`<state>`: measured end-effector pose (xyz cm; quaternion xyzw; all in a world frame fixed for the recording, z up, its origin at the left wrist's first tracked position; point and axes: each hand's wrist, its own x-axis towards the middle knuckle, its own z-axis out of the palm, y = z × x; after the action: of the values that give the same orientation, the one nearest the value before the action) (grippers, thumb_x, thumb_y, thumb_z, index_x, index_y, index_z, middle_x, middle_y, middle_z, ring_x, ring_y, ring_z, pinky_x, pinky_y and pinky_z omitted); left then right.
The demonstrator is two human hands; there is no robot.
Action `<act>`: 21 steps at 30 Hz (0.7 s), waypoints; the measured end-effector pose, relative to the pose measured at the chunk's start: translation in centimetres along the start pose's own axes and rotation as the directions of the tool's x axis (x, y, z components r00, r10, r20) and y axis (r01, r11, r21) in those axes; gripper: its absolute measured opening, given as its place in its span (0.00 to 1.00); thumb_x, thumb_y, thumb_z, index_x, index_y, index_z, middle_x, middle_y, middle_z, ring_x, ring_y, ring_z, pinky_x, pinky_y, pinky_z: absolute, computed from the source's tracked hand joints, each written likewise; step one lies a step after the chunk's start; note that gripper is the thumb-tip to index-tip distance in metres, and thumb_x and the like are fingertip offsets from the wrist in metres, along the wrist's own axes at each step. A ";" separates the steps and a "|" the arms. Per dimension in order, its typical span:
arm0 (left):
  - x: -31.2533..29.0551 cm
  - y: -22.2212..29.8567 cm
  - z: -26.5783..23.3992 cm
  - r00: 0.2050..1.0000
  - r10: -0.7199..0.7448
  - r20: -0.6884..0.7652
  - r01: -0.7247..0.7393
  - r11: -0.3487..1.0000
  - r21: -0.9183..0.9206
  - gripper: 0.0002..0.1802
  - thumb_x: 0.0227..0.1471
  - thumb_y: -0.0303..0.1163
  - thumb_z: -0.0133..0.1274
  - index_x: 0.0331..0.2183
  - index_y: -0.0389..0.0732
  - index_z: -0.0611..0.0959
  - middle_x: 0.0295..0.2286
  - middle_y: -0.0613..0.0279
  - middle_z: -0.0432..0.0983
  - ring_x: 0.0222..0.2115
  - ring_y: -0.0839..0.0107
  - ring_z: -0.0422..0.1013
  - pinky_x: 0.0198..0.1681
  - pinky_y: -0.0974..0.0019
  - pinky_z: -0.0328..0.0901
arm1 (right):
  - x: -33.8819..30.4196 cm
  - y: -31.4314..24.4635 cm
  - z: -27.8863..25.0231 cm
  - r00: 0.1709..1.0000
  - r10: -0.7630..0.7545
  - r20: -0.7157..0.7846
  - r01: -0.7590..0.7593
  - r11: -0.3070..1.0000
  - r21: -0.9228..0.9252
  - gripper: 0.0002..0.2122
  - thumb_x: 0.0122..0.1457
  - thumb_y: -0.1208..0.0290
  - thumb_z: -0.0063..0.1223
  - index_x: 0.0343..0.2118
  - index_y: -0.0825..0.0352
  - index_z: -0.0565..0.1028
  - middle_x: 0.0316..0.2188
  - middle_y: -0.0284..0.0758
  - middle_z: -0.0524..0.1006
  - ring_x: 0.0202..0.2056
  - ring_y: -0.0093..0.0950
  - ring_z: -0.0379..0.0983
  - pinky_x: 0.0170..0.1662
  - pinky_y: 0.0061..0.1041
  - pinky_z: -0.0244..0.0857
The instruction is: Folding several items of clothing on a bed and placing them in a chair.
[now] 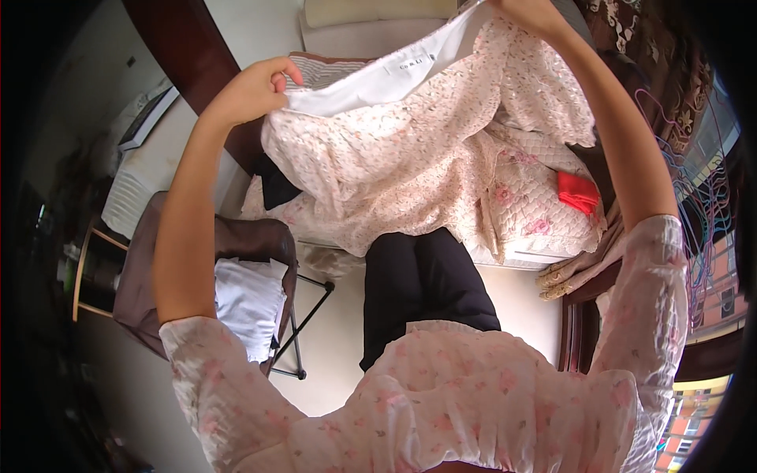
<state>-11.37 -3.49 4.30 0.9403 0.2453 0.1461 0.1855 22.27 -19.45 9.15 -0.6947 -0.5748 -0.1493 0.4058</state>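
Observation:
A pale floral dress (378, 158) with small speckled blossoms is stretched between my raised hands. My left hand (252, 91) pinches the left end of its upper edge, fingers closed. At the top of the view, my right hand (530, 14) grips the other end, partly cut off by the frame. White lining and a small label show along the opening between them. A loose sleeve hangs below my right hand. The lower part of the dress drapes down over the bed, covered by a quilted floral bedspread (516, 206).
A folded red cloth (578, 191) lies on the bedspread; a black cloth (276, 185) is at its left. Light blue clothing (248, 303) sits in a brown fabric hamper (146, 276) on black legs. Several hangers (702, 197) hang at the right by a patterned curtain (619, 31).

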 end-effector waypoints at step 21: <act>-13.4 2.3 10.8 0.957 0.002 0.289 0.103 0.932 -0.348 0.15 0.45 0.41 0.55 0.26 0.39 0.73 0.19 0.64 0.66 0.20 0.74 0.63 0.24 0.69 0.60 | -17.1 3.2 -3.2 0.024 0.039 0.999 0.161 0.986 -0.042 0.20 0.50 0.60 0.54 0.45 0.65 0.69 0.39 0.40 0.74 0.39 0.32 0.71 0.46 0.34 0.63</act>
<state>-17.69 -15.25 -6.76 0.8950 0.2094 0.0470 0.3910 21.01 -33.42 -1.60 -0.6029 -0.7113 0.3198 -0.1681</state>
